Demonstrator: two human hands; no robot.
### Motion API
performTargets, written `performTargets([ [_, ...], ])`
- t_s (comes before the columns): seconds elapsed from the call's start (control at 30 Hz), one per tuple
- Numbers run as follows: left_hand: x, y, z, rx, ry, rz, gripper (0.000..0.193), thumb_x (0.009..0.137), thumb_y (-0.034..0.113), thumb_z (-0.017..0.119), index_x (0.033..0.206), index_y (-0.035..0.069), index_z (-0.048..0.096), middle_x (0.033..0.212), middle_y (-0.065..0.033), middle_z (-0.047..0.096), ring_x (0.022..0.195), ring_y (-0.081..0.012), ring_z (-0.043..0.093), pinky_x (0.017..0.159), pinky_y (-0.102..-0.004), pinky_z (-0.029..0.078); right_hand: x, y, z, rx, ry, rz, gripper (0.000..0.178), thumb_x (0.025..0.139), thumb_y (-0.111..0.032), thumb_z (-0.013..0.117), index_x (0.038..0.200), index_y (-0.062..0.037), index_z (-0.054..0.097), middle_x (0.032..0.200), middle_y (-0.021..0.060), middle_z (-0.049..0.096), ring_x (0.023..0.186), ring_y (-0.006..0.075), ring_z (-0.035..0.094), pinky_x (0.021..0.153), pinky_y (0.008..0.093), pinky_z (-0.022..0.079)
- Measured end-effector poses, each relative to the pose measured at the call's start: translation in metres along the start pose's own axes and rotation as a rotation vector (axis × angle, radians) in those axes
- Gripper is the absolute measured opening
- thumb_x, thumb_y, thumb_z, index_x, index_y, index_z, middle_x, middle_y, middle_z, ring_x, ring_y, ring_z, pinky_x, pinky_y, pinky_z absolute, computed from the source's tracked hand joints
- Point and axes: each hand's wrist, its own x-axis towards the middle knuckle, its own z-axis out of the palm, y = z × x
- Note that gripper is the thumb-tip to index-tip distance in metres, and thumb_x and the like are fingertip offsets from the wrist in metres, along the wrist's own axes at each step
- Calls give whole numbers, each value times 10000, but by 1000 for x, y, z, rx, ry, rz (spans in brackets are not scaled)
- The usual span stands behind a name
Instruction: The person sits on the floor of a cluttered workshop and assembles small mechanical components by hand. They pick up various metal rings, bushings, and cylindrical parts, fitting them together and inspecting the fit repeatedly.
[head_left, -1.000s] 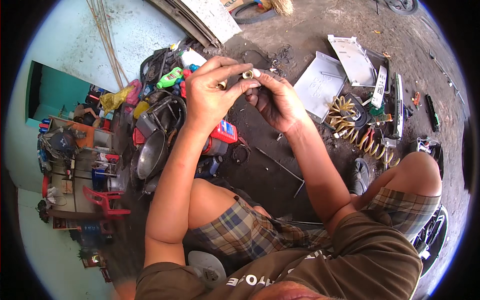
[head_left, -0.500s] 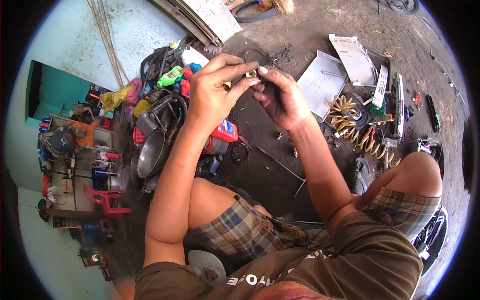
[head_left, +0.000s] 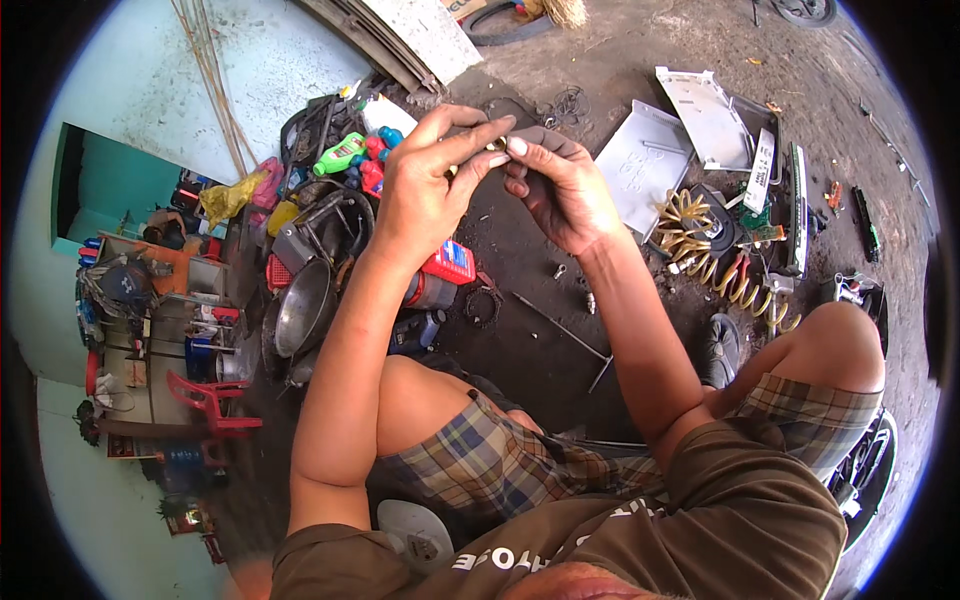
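My left hand (head_left: pixel 430 175) and my right hand (head_left: pixel 565 190) meet in front of me, raised over the dark ground. Between their fingertips is a small brass-coloured ring-shaped metal piece (head_left: pixel 499 145), pinched by the left thumb and fingers. The right thumb presses against the same piece from the other side. My other right fingers curl below it, and their tips are dark with grime. A second brass-coloured bit is mostly hidden in the bend of my left fingers.
On the ground below lie a T-handled wrench (head_left: pixel 562 328), a small metal fitting (head_left: pixel 560 271) and a spark-plug-like part (head_left: pixel 591 302). To the right are grey metal panels (head_left: pixel 645 155) and a coiled yellow hose (head_left: pixel 690 225). Bottles (head_left: pixel 342 152) and a metal bowl (head_left: pixel 303 308) crowd the left.
The left fingers have closed a little, so the second brass-coloured bit shows less. My right thumb has shifted slightly left against the ring-shaped piece. The arms stay almost still.
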Motion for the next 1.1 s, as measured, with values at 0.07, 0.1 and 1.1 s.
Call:
performTargets([
  [0.07,0,0,0,-22,-12,-23,358,872,-13,735,1218,77,754,1058,-126,674,946,-247,684,820,-332,562,0,0,1,17,13,10,106,931,-106,757,967,-10,732,857,29,675,760,106,561,667,273,450],
  [0.1,0,1,0,-33,-18,-34,359,877,-9,733,1225,77,750,1061,-129,672,951,-248,682,825,-330,560,0,0,1,15,12,8,107,932,-106,756,966,-8,731,855,29,673,760,107,562,666,275,449],
  [1.1,-5,-2,0,-98,28,-249,343,876,23,786,1214,7,736,1053,-123,772,891,-174,714,831,-305,554,-5,-6,11,-7,177,112,158,925,-146,774,970,-4,723,850,23,673,731,108,561,658,275,448],
])
